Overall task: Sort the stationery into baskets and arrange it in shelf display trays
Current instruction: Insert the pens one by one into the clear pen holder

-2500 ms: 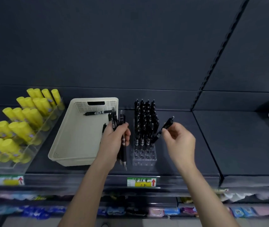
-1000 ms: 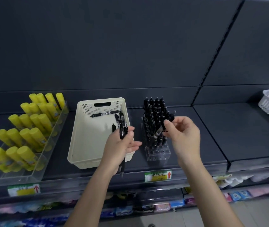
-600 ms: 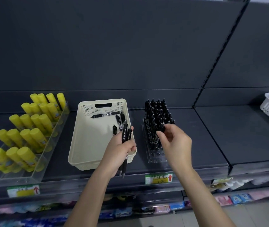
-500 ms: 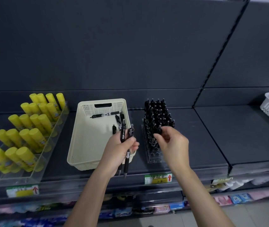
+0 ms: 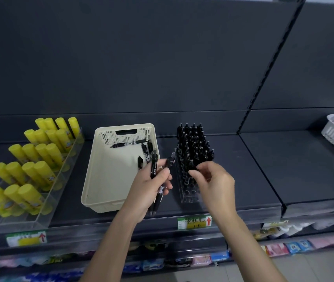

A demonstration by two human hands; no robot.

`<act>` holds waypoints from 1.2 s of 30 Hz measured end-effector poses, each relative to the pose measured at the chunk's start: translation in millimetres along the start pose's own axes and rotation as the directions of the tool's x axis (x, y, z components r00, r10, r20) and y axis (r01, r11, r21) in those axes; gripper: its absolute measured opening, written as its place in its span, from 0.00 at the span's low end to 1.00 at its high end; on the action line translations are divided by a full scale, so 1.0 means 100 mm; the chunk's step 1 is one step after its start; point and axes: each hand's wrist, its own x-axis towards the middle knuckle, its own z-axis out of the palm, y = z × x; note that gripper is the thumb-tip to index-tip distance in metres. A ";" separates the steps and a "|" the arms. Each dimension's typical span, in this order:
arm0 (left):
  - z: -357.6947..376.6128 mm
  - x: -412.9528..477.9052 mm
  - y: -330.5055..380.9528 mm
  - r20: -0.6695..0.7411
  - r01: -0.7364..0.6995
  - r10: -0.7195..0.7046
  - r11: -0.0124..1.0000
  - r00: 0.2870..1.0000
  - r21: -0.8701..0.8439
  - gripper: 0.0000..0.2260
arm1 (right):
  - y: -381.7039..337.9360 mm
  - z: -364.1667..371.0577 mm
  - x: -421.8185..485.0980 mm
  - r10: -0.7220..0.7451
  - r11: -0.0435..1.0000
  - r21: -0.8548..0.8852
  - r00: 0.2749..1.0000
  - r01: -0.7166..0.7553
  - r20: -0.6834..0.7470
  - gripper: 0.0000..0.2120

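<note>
Dark shelf [image 5: 243, 169], mid-frame: left hand [image 5: 147, 188] clutched black pens [image 5: 154, 167], right hand [image 5: 214, 182] at pen rack [image 5: 188, 197], grip unclear; I reckoned front holes needed vertical drops.

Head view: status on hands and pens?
Left hand grips bundle of black plastic pens. Right hand at clear acrylic pen rack, grip unclear. Front rack holes open. Path unobstructed.

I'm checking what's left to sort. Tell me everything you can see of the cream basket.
The cream basket is a rectangular plastic tub with perforated walls and a slot handle at its far end. It sits flat on the dark shelf, between glue sticks and a pen rack. A few black pens lie loose in its far right part. The left hand covers its near right corner.
</note>
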 end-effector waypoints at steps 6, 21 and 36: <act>0.16 -0.03 0.01 0.124 0.020 -0.022 1.000 0.992 0.015 0.03 | -0.24 -0.17 0.07 0.109 0.932 0.321 0.975 -0.168 0.193 0.01; 0.15 0.02 0.04 -0.056 0.039 -0.026 0.968 0.998 0.249 0.10 | -0.15 -0.36 0.20 0.121 0.959 0.265 0.990 -0.097 -0.078 0.08; 0.11 -0.05 0.02 0.030 0.008 -0.010 0.999 0.999 0.050 0.09 | 0.10 -0.06 0.14 0.033 0.998 0.046 0.999 -0.035 0.041 0.02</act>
